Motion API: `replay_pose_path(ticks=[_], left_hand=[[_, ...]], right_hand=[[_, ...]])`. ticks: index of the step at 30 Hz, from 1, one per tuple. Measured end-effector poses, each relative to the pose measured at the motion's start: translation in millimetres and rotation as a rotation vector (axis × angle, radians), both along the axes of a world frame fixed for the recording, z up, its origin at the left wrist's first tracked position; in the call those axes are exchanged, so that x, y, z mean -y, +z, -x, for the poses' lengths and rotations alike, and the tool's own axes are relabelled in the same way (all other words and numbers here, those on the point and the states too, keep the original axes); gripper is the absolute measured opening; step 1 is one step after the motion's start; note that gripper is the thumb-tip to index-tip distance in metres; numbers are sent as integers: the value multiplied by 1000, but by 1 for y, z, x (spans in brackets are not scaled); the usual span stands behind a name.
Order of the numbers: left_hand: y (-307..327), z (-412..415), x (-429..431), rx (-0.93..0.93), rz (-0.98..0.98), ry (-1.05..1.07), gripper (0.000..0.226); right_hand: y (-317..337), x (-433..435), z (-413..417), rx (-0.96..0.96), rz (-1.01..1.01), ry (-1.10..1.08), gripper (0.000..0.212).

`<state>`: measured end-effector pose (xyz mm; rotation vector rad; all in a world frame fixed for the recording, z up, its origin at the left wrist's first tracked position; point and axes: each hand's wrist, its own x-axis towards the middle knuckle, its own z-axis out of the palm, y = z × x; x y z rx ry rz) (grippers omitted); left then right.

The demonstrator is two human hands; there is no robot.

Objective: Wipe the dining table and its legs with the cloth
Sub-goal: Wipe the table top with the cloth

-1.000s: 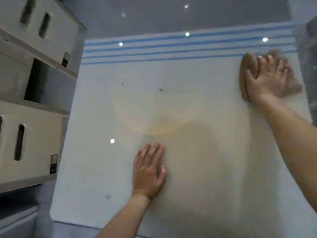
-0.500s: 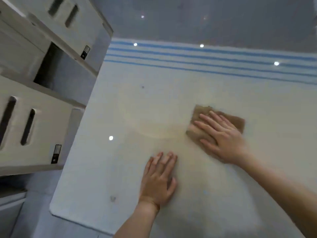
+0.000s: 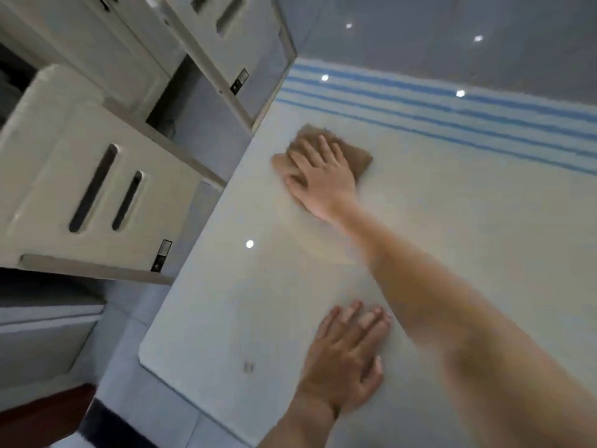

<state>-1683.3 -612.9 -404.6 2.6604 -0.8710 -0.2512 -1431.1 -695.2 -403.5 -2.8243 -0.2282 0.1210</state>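
The white glossy dining table (image 3: 258, 302) fills most of the view, with blue stripes (image 3: 452, 114) along its far side. A brown cloth (image 3: 358, 158) lies flat near the table's left edge. My right hand (image 3: 323, 179) presses down on the cloth with fingers spread. My left hand (image 3: 345, 360) rests flat on the tabletop near the front edge, holding nothing. The table legs are hidden.
White chairs with slotted backs (image 3: 97, 189) stand close along the table's left side, another (image 3: 232, 43) farther back. The table's rounded front-left corner (image 3: 145, 354) is near. Pale floor tiles (image 3: 122, 376) show below, with a red object (image 3: 42, 415) at bottom left.
My right hand slid the cloth from the far right across the table to near the left edge. My left hand stayed flat on the table. The view swung left.
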Motion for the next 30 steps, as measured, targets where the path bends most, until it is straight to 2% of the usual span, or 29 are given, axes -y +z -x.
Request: replay_pose_path(ticks=[3, 5, 9, 12, 14, 16, 18, 20, 24, 27, 28, 30], left_hand=[[2, 2, 0, 6, -31, -3, 65], [0, 1, -1, 14, -45, -24, 67], [-2, 0, -2, -10, -30, -26, 67], [-3, 0, -2, -15, -11, -10, 65], [-4, 1, -2, -13, -8, -5, 64], [-3, 2, -2, -19, -7, -8, 64], [-1, 2, -1, -9, -17, -4, 63], [0, 3, 0, -6, -9, 14, 60], [-4, 2, -2, 33, -33, 0, 42], [-3, 3, -3, 31, -24, -4, 47], [-1, 3, -3, 26, -21, -5, 53], [-1, 1, -3, 15, -22, -20, 62]], right_hand=[[-9, -4, 57, 46, -14, 326, 56], [-14, 35, 92, 87, -8, 378, 55], [-8, 157, 111, 117, 19, -13, 58], [0, 227, 77, 72, 79, -413, 64], [2, 234, 41, 16, 100, -626, 68], [4, 208, 4, -29, 80, -697, 69], [4, 152, -22, -39, 46, -585, 66], [3, 79, -28, -12, 8, -377, 62], [-2, -44, 24, -12, -11, 101, 57], [-11, -29, 75, 36, -33, 385, 54], [-15, -6, 88, 58, -53, 404, 53], [-17, 58, 105, 71, -35, 303, 56]])
